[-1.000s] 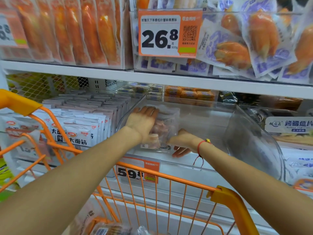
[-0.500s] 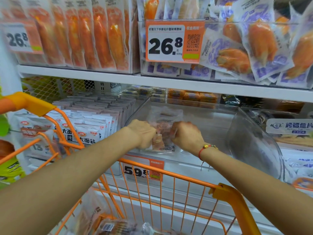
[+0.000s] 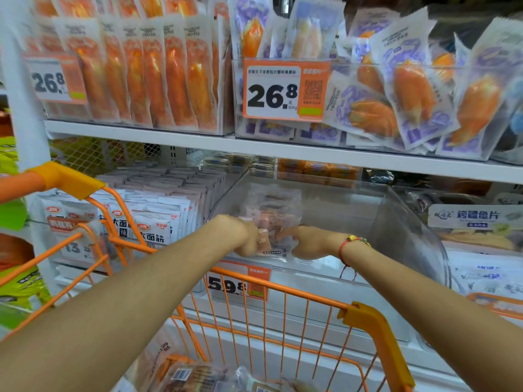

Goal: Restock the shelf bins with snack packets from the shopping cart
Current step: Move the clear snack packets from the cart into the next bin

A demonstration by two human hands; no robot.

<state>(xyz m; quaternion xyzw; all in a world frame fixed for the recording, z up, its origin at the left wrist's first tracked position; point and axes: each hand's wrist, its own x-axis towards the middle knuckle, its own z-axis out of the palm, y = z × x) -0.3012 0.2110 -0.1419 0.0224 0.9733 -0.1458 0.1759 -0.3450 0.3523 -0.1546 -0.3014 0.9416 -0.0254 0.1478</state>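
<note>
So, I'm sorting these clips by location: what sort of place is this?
Most likely a supermarket snack aisle. An orange-and-white price tag reading 26.8 hangs on a white shelf of packaged snacks, an orange wire shopping cart stands in front, and both hands hold a clear snack packet in a transparent plastic bin.

Both forearms are bare, with no sleeves in view up to the frame's lower edge. The left hand [image 3: 245, 236] and its wrist carry no jewellery or watch. The right hand [image 3: 308, 242] has a thin red cord bracelet [image 3: 343, 248] round the wrist. A small gold-coloured bead [image 3: 353, 238] sits on top of the cord, with a bit of green beside it. Loose red thread ends [image 3: 349, 271] hang down below the wrist. No rings show on the parts of the fingers that can be seen.
</note>
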